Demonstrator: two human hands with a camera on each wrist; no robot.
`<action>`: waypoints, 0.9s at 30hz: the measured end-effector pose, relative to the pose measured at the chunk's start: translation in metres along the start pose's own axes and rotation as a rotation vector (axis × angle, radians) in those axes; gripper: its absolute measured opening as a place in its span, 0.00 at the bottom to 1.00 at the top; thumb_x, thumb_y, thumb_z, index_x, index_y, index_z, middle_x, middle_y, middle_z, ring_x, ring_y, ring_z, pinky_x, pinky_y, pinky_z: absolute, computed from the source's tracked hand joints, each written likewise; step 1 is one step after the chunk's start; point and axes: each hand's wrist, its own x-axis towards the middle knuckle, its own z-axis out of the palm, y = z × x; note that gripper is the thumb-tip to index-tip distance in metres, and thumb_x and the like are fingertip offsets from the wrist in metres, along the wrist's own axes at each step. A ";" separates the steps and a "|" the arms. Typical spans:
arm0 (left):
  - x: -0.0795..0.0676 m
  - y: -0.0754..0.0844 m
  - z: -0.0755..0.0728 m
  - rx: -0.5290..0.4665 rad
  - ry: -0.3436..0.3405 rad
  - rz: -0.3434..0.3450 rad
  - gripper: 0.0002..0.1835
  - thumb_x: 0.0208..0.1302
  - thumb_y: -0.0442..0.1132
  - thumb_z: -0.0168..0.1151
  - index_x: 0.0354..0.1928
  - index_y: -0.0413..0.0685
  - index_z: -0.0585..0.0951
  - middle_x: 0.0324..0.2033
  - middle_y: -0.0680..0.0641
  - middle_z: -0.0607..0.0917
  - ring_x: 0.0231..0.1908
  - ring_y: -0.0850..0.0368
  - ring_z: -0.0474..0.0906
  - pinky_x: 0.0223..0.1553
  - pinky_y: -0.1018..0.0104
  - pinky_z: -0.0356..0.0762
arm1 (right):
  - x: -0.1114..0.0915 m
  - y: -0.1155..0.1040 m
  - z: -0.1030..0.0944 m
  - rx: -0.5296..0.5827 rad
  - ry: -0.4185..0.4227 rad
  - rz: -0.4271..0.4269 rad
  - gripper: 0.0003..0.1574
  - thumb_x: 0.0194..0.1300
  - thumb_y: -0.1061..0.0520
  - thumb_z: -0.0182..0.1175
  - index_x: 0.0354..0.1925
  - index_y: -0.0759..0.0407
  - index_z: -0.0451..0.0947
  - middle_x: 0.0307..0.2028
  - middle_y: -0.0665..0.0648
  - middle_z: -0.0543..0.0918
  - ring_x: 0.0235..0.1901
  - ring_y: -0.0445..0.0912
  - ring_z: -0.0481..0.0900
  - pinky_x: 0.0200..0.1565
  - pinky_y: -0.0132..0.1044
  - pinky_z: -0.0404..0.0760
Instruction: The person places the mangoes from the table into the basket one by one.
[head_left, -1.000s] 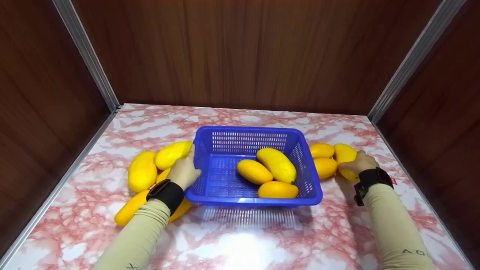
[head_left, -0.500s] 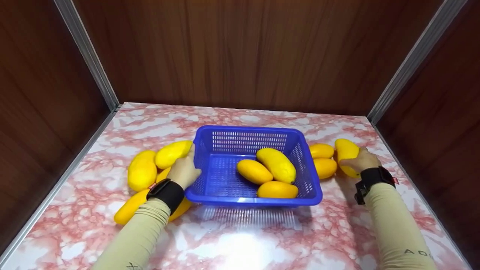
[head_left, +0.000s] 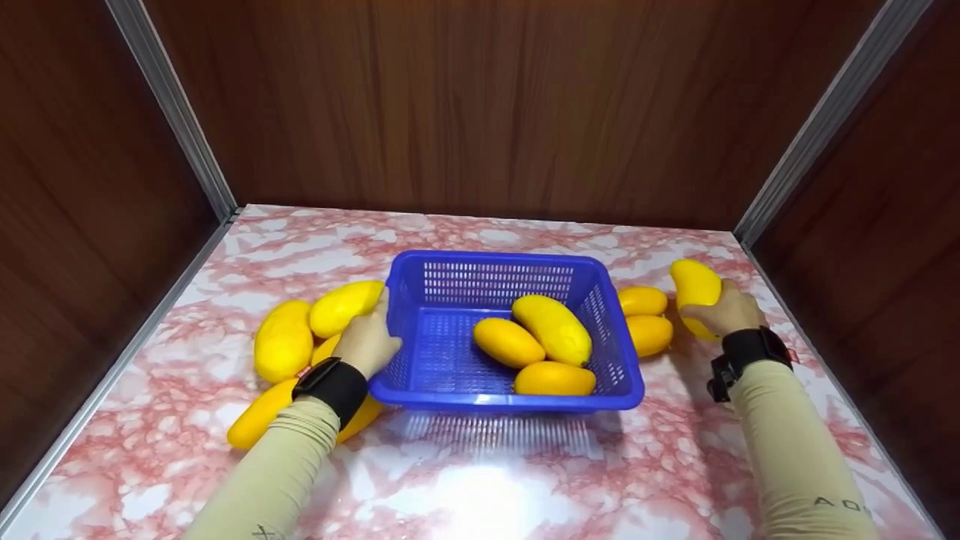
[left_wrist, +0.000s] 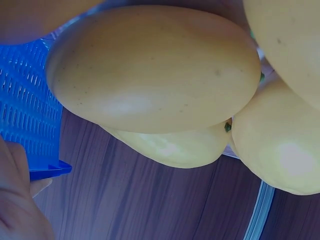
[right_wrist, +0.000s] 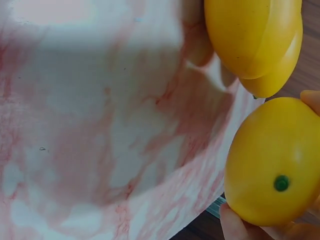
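I have the right hand (head_left: pixel 733 309) gripping a yellow mango (head_left: pixel 694 282) at the right side of the table (head_left: pixel 480 465), thumb lying across it. Its long axis runs front to back, the far end tipped slightly left; in the right wrist view I see its green stem end (right_wrist: pixel 281 183) facing the camera. I can't tell whether it touches the table. The left hand (head_left: pixel 367 341) grips the blue basket (head_left: pixel 517 403) by its left rim. Three mangoes (head_left: pixel 555 330) lie in its right half, two slanting far-left to near-right, the nearest crosswise
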 end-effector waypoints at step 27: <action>-0.001 0.000 0.000 0.004 0.007 0.003 0.47 0.63 0.38 0.62 0.78 0.40 0.47 0.41 0.28 0.84 0.39 0.37 0.83 0.49 0.44 0.79 | 0.002 -0.021 0.004 0.098 0.121 -0.133 0.58 0.58 0.43 0.65 0.73 0.71 0.50 0.55 0.77 0.72 0.50 0.67 0.72 0.56 0.62 0.71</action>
